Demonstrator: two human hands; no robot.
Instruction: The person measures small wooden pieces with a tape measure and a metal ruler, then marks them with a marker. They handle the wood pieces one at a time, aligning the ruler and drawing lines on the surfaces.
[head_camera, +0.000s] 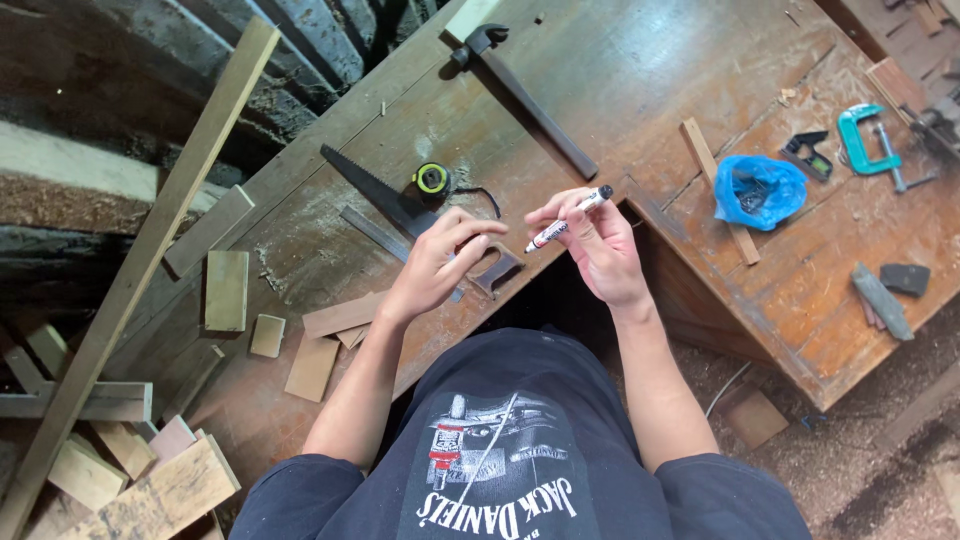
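Both hands hover above the workbench (600, 80), the right hand (600, 245) pinching a white marker (568, 219) while the left hand (440, 262), fingers curled, nears its tip, apparently uncapping, with handsaw (385, 200) and tape measure (433, 179) just beyond.

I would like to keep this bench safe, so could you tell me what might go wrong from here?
The handsaw lies with its blade exposed just beyond the left hand, so a careless reach could meet the blade. The right hand holds the marker by the fingertips only; it might slip. Small wood offcuts near the table edge could get knocked off.
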